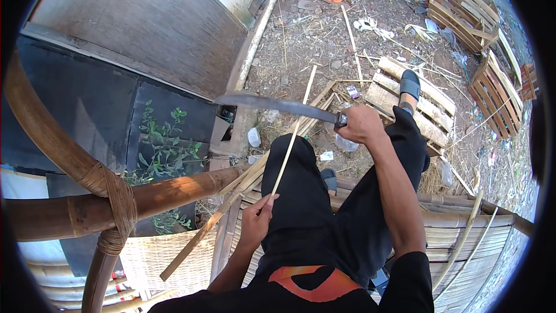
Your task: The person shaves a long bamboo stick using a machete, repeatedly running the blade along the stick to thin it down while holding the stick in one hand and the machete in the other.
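Observation:
In my right hand (362, 124) is the dark handle of a long machete (272, 104), its curved blade reaching out to the left over the ground. The blade crosses a thin bamboo strip (289, 153); I cannot tell whether they touch. My left hand (256, 220) pinches the strip's near end between thumb and fingers, above my left thigh. From there the strip slants up and away past my knee. Beside my left leg lies a bundle of split bamboo pieces (249, 175), with a wider bamboo slat (200, 242) near my left forearm.
I sit on a bamboo-slat bench (463, 237) with a thick bamboo rail (168, 194) at left. My right foot rests on a wooden slatted pallet (382, 90). Wooden crates (495, 95) stand at right. A leafy plant (165, 139) grows by dark panels. Litter covers the ground.

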Tool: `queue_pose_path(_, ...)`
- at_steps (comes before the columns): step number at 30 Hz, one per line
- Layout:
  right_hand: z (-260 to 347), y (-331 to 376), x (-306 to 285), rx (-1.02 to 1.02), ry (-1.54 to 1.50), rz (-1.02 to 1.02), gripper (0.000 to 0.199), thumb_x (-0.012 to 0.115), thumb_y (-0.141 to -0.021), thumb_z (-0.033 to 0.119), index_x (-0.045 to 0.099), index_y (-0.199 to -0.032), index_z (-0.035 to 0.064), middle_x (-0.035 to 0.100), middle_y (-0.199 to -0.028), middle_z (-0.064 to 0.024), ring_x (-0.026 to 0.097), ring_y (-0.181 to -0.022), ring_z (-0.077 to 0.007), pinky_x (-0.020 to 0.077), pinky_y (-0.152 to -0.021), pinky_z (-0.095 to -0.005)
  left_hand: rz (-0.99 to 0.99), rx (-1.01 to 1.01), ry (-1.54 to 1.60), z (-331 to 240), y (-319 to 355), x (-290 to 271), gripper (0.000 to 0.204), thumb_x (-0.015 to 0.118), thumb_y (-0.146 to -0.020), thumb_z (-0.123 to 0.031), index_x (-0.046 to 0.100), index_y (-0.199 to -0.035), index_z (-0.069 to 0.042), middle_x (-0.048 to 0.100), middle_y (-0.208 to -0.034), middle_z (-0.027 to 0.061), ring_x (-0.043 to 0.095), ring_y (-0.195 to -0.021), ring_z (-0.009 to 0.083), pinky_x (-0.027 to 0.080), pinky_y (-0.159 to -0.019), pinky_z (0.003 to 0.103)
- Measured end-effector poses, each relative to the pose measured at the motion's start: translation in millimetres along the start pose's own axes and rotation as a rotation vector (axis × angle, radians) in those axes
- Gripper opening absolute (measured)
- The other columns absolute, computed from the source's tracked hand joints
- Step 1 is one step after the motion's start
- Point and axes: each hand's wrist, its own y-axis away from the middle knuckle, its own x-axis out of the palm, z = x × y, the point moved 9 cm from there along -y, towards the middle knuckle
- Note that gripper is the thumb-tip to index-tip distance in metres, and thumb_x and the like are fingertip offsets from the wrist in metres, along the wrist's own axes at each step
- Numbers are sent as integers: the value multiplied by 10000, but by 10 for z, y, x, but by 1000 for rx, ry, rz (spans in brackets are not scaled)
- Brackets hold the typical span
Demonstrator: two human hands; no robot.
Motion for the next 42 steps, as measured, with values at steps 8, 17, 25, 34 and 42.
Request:
queue_pose_path(8,292,265,16,-192,-137,1,277,687,-693,348,713,-830,108,672,-716,-187,668,-722,-386,544,-708,-489,-211,299,-254,-230,47,-224,269,569,-992,-163,662,-1178,8,548,-623,27,433,-531,53,352,-492,247)
queue_pose_path(17,-335,86,-205,240,-162,-39,342,683,-745,376,723,-891,69,686,-797,-220,676,-811,-387,541,-771,-476,-291,469,-466,-413,135,-329,248,585,-961,-101,656,-1150,43,657,-752,224,618,-576,208,457,-562,322)
queue_pose_path(25,-510,40,79,389,-913,-155,344,706,-782,332,631,-809,-2,591,-611,-99,565,-514,-190,482,-542,-355,-252,481,-425,-686,213,-144,242,609,-956,-116,667,-1144,25,685,-836,203,649,-658,227,468,-596,319)
queue_pose_path(34,-258,204,-105,347,-1947,-228,282,628,-883,308,588,-904,30,367,-492,25,355,-375,-80,337,-409,-259,-211,424,-356,-531,160,-24,234,671,-919,-107,686,-1117,17,654,-737,137,585,-615,130,446,-565,277)
queue_pose_path(42,-180,259,-271,257,-1961,-273,218,719,-839,151,543,-907,42,417,-568,34,388,-421,-50,332,-376,-226,-164,366,-338,-431,123,128,235,698,-899,-98,692,-1106,14,636,-704,109,541,-600,96,419,-550,253)
